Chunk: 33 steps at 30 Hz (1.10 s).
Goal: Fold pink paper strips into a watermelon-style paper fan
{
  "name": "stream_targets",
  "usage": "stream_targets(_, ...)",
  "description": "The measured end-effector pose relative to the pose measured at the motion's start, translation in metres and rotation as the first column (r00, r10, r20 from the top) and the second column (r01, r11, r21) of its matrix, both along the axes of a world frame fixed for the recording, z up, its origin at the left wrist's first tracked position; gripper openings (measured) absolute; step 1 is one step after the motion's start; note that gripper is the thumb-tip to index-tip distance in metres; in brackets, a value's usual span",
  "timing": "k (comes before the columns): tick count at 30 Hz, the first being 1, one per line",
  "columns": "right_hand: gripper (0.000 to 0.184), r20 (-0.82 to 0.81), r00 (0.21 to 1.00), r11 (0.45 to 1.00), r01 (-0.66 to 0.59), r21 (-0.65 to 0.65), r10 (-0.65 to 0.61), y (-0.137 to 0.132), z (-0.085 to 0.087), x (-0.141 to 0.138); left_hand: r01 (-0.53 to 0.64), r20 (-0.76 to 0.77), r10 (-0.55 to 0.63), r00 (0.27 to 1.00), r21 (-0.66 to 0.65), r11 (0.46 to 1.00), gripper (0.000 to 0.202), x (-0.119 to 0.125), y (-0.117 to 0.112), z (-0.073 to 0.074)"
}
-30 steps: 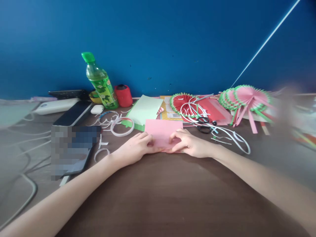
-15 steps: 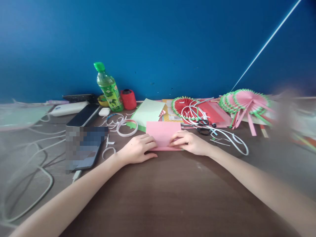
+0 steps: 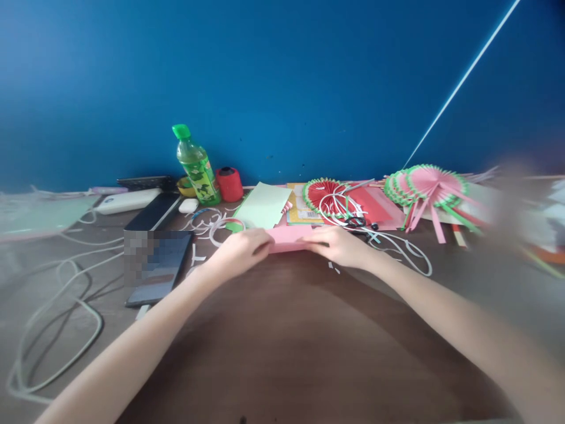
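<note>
A pink sheet of paper (image 3: 289, 238) with a folded strip along its near edge is held up between my two hands. My left hand (image 3: 247, 250) pinches its left end, fingers closed. At the right end, my right hand (image 3: 335, 246) grips the paper between thumb and fingers. Just behind the sheet lie pale green paper (image 3: 263, 203) and a round red pleated paper fan (image 3: 325, 197) with a green edge. Black-handled scissors (image 3: 354, 222) lie beyond my right hand, partly hidden by white cable. Small white paper scraps (image 3: 334, 267) rest on the table near my right wrist.
Left of my hands are a phone (image 3: 161, 268), a dark power bank (image 3: 156, 212), and looped white cable (image 3: 95, 335). A green bottle (image 3: 198, 171) and red thread spool (image 3: 229, 184) stand by the blue wall. Pink pleated fans (image 3: 435, 182) lie at the right.
Both hands have lifted the pink paper off the table and tilted it, so less of its face shows. My fingers have moved to its two ends. The view has shifted slightly.
</note>
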State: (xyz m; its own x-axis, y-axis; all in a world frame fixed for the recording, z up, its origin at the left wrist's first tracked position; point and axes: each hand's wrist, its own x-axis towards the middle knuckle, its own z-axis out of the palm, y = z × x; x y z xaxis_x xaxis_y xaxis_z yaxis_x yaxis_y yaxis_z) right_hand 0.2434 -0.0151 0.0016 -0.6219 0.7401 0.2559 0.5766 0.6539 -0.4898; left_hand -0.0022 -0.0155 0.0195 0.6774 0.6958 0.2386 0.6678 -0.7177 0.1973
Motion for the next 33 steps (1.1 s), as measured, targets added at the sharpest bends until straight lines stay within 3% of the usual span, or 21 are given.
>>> stream_targets(4, 0.030, -0.188, 0.978, 0.974, 0.053, -0.221, -0.095, 0.011, 0.031, 0.000, -0.162, 0.178, 0.196, 0.964, -0.188, 0.969, 0.027, 0.002, 0.014, 0.040)
stream_targets(7, 0.031, -0.229, 0.963, 0.945, 0.066, -0.321, -0.145, 0.023, 0.041, 0.002, -0.179, 0.182, 0.231, 0.956, -0.262, 0.948, 0.028, 0.000, 0.025, 0.048)
stream_targets(10, 0.027, -0.192, 0.969, 0.926, 0.077, -0.370, -0.158, 0.033, 0.032, 0.002, -0.174, 0.105, 0.223, 0.969, -0.349, 0.921, 0.033, -0.006, 0.033, 0.036)
stream_targets(15, 0.017, -0.071, 0.991, 0.928, 0.084, -0.363, -0.117, 0.036, 0.003, -0.004, -0.164, -0.008, 0.177, 0.984, -0.426, 0.890, 0.030, -0.011, 0.037, 0.011)
stream_targets(19, 0.016, 0.044, 0.997, 0.970, 0.068, -0.235, -0.060, 0.034, -0.008, -0.006, -0.174, -0.059, 0.164, 0.985, -0.346, 0.922, 0.022, -0.010, 0.037, 0.001)
stream_targets(25, 0.017, 0.104, 0.994, 0.981, -0.001, -0.192, 0.022, 0.034, -0.008, 0.000, -0.169, -0.140, 0.137, 0.981, -0.255, 0.952, 0.019, -0.009, 0.039, -0.012)
stream_targets(33, 0.015, 0.164, 0.986, 0.999, -0.013, -0.036, 0.019, 0.030, -0.010, -0.004, -0.171, -0.227, 0.135, 0.965, -0.146, 0.974, 0.021, -0.004, 0.034, -0.008)
